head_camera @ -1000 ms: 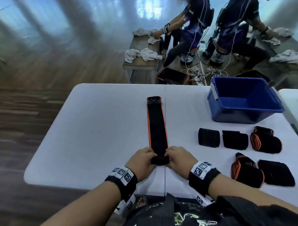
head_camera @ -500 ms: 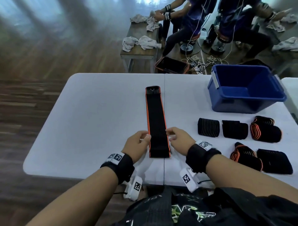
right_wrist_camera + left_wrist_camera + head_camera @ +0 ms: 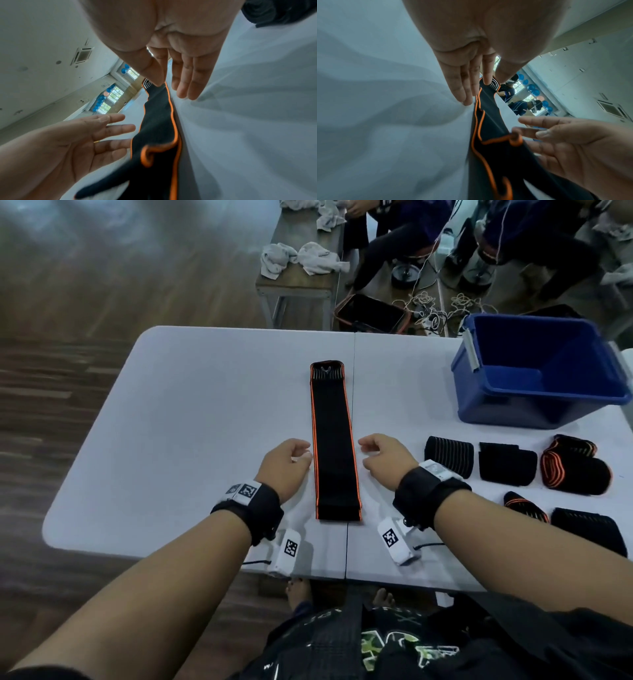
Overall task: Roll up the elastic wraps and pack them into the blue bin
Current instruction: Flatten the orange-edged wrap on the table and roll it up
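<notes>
A long black elastic wrap (image 3: 332,440) with orange edges lies flat down the middle of the white table (image 3: 191,412), its near end folded over. My left hand (image 3: 286,462) hovers just left of the wrap and my right hand (image 3: 385,458) just right of it. Both are open with relaxed fingers and hold nothing. The wrist views show the same wrap (image 3: 489,129) (image 3: 159,121) between straight fingers (image 3: 467,86) (image 3: 187,81). The blue bin (image 3: 534,371) stands at the far right and looks empty.
Several rolled black and orange wraps (image 3: 507,463) lie in two rows on the right of the table. Behind the table stand a wooden bench with grey cloths (image 3: 301,261), a dark crate (image 3: 371,314), cables and seated people.
Both hands let go of the wrap's rolled near end and moved forward along its sides. The started roll has flattened into a fold.
</notes>
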Demonstrator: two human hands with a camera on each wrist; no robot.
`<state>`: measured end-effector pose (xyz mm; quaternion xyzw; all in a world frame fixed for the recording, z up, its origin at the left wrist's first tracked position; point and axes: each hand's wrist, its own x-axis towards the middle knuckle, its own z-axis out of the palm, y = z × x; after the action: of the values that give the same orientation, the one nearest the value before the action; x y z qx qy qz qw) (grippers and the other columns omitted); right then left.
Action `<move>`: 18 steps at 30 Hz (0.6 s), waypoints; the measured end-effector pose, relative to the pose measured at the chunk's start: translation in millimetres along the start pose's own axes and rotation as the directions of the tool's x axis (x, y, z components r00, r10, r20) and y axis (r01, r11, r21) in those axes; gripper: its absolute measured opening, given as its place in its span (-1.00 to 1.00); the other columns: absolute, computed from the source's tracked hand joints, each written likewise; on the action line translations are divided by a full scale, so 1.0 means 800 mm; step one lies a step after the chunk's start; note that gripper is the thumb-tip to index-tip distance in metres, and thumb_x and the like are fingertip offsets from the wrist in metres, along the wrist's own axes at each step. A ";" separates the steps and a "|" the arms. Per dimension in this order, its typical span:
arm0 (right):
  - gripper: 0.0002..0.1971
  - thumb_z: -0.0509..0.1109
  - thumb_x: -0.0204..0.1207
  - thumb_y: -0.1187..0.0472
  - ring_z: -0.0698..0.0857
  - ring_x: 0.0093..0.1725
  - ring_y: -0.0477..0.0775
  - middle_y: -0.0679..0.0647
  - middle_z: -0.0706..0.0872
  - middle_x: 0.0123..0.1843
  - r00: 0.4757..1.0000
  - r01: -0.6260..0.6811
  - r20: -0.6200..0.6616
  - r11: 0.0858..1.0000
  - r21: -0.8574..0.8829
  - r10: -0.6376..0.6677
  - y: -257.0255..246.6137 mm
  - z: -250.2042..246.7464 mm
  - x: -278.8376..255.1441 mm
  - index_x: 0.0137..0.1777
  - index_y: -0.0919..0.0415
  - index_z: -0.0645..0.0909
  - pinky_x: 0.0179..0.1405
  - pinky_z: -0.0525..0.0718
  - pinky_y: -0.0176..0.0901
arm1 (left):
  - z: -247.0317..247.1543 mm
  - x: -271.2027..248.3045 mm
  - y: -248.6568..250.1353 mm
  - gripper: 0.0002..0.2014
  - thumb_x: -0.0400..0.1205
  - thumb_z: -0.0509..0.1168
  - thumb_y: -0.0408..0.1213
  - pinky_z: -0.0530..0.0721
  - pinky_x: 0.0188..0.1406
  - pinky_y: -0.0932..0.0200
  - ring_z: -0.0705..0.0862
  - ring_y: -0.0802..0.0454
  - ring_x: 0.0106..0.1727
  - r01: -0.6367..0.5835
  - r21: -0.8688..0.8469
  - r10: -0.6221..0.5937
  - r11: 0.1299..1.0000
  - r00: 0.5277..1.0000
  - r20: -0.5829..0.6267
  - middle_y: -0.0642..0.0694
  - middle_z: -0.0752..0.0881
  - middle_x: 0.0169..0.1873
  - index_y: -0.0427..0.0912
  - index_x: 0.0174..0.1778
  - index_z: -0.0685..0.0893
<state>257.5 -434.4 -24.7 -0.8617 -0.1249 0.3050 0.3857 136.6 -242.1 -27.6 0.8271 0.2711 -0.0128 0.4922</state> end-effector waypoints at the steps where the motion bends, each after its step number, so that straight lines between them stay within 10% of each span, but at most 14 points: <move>1: -0.52 0.31 0.49 0.44 0.68 0.32 0.10 0.09 0.69 0.34 1.000 -0.010 0.000 1.000 0.023 0.010 -0.002 -0.003 0.008 0.40 0.12 0.61 0.36 0.67 0.15 | -0.002 0.010 0.003 -0.73 0.71 0.28 -0.09 0.69 0.33 -0.11 0.78 0.03 0.12 0.013 -0.018 -0.013 1.000 1.000 -0.011 0.02 0.77 0.11 0.00 0.31 0.67; 11: -0.48 0.19 0.56 0.63 0.64 0.06 0.04 0.11 0.65 0.25 0.997 -0.064 0.057 0.961 0.268 0.051 -0.031 -0.001 0.038 0.50 0.32 0.47 -0.29 0.60 -0.19 | 0.011 0.060 0.019 -0.78 0.69 0.30 -0.15 0.78 0.22 -0.16 0.82 -0.04 0.01 0.097 -0.223 -0.103 0.970 0.995 -0.014 0.00 0.77 0.05 -0.06 0.24 0.65; 14: -0.47 0.25 0.58 0.57 0.64 0.10 0.09 0.14 0.62 0.33 0.997 -0.062 0.072 0.954 0.294 0.042 -0.020 -0.005 0.034 0.53 0.24 0.45 -0.21 0.66 -0.10 | 0.007 0.057 0.015 -0.78 0.69 0.27 -0.30 0.75 0.26 -0.17 0.81 -0.04 0.05 0.102 -0.178 -0.106 0.979 0.994 -0.011 -0.01 0.76 0.12 -0.05 0.23 0.66; 18: -0.46 0.24 0.47 0.47 0.66 0.16 -0.01 0.01 0.64 0.28 0.985 0.110 0.144 0.987 -0.116 -0.092 -0.002 -0.018 0.010 0.42 0.07 0.55 0.27 0.66 -0.07 | 0.001 0.018 0.007 -0.58 0.62 0.24 -0.47 0.61 0.34 0.18 0.70 0.13 0.16 -0.019 0.154 0.015 0.988 1.000 0.028 0.14 0.67 0.25 0.03 0.32 0.66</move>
<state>272.3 -438.0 -19.3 -0.8534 -0.2137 0.3356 0.3369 151.4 -238.5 -27.2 0.8646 0.2558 -0.0408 0.4305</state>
